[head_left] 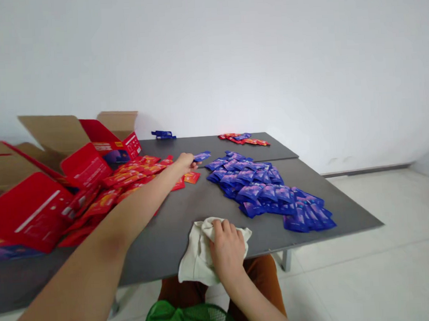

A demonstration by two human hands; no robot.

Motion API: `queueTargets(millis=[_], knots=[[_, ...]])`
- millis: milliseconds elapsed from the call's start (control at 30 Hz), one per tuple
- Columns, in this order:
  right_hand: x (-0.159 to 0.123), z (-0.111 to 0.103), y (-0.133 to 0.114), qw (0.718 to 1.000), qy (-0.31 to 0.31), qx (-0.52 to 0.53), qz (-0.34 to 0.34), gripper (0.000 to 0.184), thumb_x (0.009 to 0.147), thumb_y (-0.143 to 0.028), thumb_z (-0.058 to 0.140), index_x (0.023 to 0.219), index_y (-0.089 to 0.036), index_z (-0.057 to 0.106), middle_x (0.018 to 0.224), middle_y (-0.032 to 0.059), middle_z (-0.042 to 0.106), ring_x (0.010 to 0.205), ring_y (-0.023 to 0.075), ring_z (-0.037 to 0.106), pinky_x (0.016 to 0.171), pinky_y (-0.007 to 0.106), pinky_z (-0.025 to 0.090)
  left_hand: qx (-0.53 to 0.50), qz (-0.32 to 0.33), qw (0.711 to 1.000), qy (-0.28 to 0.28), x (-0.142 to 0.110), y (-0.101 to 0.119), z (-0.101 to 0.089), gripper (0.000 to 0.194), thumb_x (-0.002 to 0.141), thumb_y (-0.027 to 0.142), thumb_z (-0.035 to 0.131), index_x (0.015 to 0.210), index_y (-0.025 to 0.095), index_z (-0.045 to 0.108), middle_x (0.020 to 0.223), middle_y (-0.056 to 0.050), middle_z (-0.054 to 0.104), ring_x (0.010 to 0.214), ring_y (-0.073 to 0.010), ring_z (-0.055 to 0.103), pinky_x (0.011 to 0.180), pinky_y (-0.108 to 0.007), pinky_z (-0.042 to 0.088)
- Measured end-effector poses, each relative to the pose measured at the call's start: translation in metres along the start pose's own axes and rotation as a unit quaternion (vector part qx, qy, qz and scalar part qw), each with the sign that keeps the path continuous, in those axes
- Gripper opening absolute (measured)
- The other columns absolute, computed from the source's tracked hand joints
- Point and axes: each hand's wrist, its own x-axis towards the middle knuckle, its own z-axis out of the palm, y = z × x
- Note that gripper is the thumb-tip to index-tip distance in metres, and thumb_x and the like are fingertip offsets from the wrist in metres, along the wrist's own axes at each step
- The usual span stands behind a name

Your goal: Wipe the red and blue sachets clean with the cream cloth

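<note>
My left hand (pixel 188 162) reaches far over the table with its fingers closed on a small blue-purple packet (pixel 202 156). Below and left of that arm lies a heap of red-orange packets (pixel 128 178), partly hidden by the forearm. Just right of the held packet spreads a pile of blue-purple packets (pixel 254 182). Near the table's front edge, my right hand (pixel 227 247) grips a crumpled off-white cloth (pixel 196 256), part of which hangs over the edge.
Open red cardboard boxes (pixel 32 210) with raised flaps stand at the left of the dark grey table (pixel 209 199). At the back lie a few blue packets (pixel 163 134) and a small group of red and blue packets (pixel 244 138). A white wall (pixel 230 58) rises behind.
</note>
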Motion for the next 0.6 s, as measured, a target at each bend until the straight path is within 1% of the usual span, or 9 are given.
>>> queueTargets(millis=[67,133,167,233,300,400,500,533,600], knots=[[-0.002,0.002,0.000,1.000,0.006,0.003,0.008,0.021,0.083,-0.017,0.063,0.103,-0.023,0.058,0.096,0.0043,0.060,0.090,0.0241,0.055,0.075,0.035,0.038,0.025,0.007,0.999,-0.021,-0.003,-0.008,0.049,0.014,0.088,0.016,0.048,0.093,0.010,0.059,0.058,-0.006,0.062,0.044,-0.0082,0.052,0.052,-0.021,0.048],[-0.003,0.004,0.001,1.000,0.017,0.004,0.017,0.019,0.084,-0.018,0.063,0.101,-0.024,0.059,0.096,0.0036,0.060,0.088,0.0237,0.056,0.074,0.035,0.039,0.059,0.025,0.997,-0.049,-0.008,-0.015,0.087,0.016,0.088,0.016,0.047,0.092,0.010,0.061,0.060,-0.007,0.063,0.048,-0.0099,0.056,0.055,-0.021,0.050],[-0.004,0.006,0.001,1.000,0.022,0.004,0.019,0.018,0.084,-0.018,0.063,0.100,-0.024,0.059,0.095,0.0033,0.060,0.087,0.0236,0.056,0.073,0.035,0.040,0.080,0.035,0.994,-0.061,-0.012,-0.018,0.100,0.017,0.088,0.017,0.047,0.091,0.010,0.062,0.061,-0.008,0.064,0.051,-0.0117,0.059,0.056,-0.023,0.051],[-0.005,0.008,0.002,0.999,0.026,0.007,0.017,0.018,0.082,-0.019,0.065,0.099,-0.024,0.059,0.094,0.0028,0.060,0.086,0.0238,0.057,0.072,0.036,0.041,0.134,0.059,0.986,-0.075,-0.019,-0.023,0.115,0.017,0.085,0.020,0.051,0.088,0.010,0.064,0.065,-0.010,0.067,0.061,-0.0169,0.064,0.061,-0.027,0.052],[-0.004,0.009,0.003,0.999,0.028,0.012,0.013,0.017,0.082,-0.020,0.066,0.097,-0.024,0.059,0.093,0.0025,0.060,0.084,0.0240,0.057,0.071,0.036,0.042,0.198,0.089,0.974,-0.071,-0.026,-0.026,0.115,0.015,0.080,0.022,0.058,0.084,0.011,0.066,0.072,-0.014,0.069,0.076,-0.0242,0.068,0.070,-0.033,0.053],[-0.003,0.010,0.004,0.999,0.039,0.022,0.010,0.015,0.082,-0.019,0.065,0.096,-0.024,0.060,0.092,0.0026,0.061,0.083,0.0243,0.058,0.071,0.037,0.043,0.280,0.153,0.947,-0.029,-0.037,-0.025,0.098,0.021,0.076,0.024,0.060,0.090,0.011,0.067,0.097,-0.021,0.069,0.105,-0.0344,0.062,0.092,-0.044,0.046],[-0.003,0.023,0.001,0.998,0.054,0.028,0.029,0.019,0.079,-0.015,0.067,0.094,-0.024,0.061,0.091,0.0030,0.063,0.082,0.0251,0.059,0.071,0.038,0.044,0.323,0.224,0.920,0.001,-0.042,-0.026,0.072,0.029,0.076,0.023,0.057,0.102,0.015,0.066,0.119,-0.020,0.062,0.119,-0.0343,0.053,0.103,-0.046,0.037],[-0.002,0.032,-0.001,0.997,0.058,0.027,0.039,0.020,0.077,-0.014,0.069,0.093,-0.024,0.062,0.090,0.0033,0.063,0.080,0.0253,0.060,0.070,0.038,0.045,0.327,0.244,0.913,-0.002,-0.039,-0.029,0.063,0.028,0.074,0.022,0.058,0.101,0.017,0.066,0.122,-0.018,0.061,0.119,-0.0326,0.054,0.104,-0.044,0.037],[0.003,0.054,-0.007,0.994,0.061,0.012,0.092,0.020,0.072,-0.015,0.073,0.088,-0.023,0.063,0.087,0.0061,0.065,0.077,0.0278,0.061,0.070,0.042,0.046,0.328,0.267,0.906,-0.015,-0.022,-0.036,0.046,0.024,0.070,0.018,0.059,0.092,0.018,0.068,0.121,-0.016,0.062,0.117,-0.0319,0.056,0.101,-0.040,0.041]])
